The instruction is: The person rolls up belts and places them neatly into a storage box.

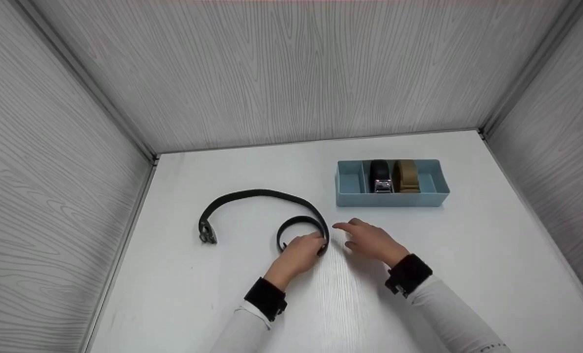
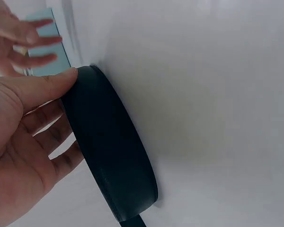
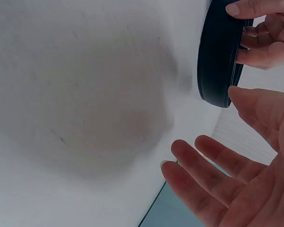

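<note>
A black belt stands on its edge on the white table, one end curled into a loop and the rest arcing left to its metal buckle. My left hand pinches the right side of the coiled end, thumb on the outer face of the strap and fingers inside the loop. Just right of the coil is my right hand, holding nothing. Its fingers are spread and loosely bent in the right wrist view, where the thumb overlaps the belt's edge.
A light blue divided box stands behind my right hand. Inside it are a rolled black belt with a shiny buckle and a rolled tan belt. Grey wood-grain panels wall the table at the back and both sides.
</note>
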`<state>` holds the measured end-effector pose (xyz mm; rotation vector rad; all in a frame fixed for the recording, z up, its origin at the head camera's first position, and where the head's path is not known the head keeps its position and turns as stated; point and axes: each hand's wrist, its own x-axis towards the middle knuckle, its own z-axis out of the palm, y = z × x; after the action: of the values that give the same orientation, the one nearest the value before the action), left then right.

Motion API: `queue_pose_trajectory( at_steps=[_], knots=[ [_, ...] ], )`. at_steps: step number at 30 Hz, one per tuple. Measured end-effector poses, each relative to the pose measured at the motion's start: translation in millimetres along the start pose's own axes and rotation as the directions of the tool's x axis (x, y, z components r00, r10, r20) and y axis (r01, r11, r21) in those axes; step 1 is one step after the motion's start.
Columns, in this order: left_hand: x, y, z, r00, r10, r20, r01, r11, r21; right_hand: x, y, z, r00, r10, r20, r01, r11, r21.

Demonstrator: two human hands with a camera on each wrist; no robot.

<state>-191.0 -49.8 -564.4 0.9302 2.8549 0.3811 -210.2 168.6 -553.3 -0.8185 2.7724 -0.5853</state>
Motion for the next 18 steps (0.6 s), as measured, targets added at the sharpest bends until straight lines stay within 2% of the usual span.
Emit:
queue_pose_trajectory(
  at_steps=[5, 9, 12, 14, 18],
  knots=[
    [0.5, 16.3, 5.9, 0.993, 0.114, 0.024, -0.115, 0.993, 0.032, 7.7, 2, -1, 0.999, -0.013, -0.033, 0.011, 0.997, -0.073],
    [-1.8, 23.8, 7.9, 0.986, 0.160, 0.050, -0.161, 0.987, 0.005, 8.9, 6, -2, 1.000, 0.006, -0.027, -0.009, 0.993, -0.121],
    [-3.1, 21.8, 5.5, 0.986, 0.162, 0.041, -0.160, 0.986, -0.051, 7.6, 10, -2, 1.000, 0.014, -0.017, -0.016, 0.991, -0.130],
    [-4.0, 16.4, 2.6, 0.990, 0.142, 0.024, -0.140, 0.987, -0.074, 6.5, 12, -1, 1.000, 0.019, -0.017, -0.021, 0.992, -0.121],
    [-6.6, 0.5, -5.3, 0.993, 0.115, 0.013, -0.114, 0.993, -0.034, 4.8, 15, -1, 0.999, 0.028, -0.020, -0.030, 0.994, -0.100]
  ],
)
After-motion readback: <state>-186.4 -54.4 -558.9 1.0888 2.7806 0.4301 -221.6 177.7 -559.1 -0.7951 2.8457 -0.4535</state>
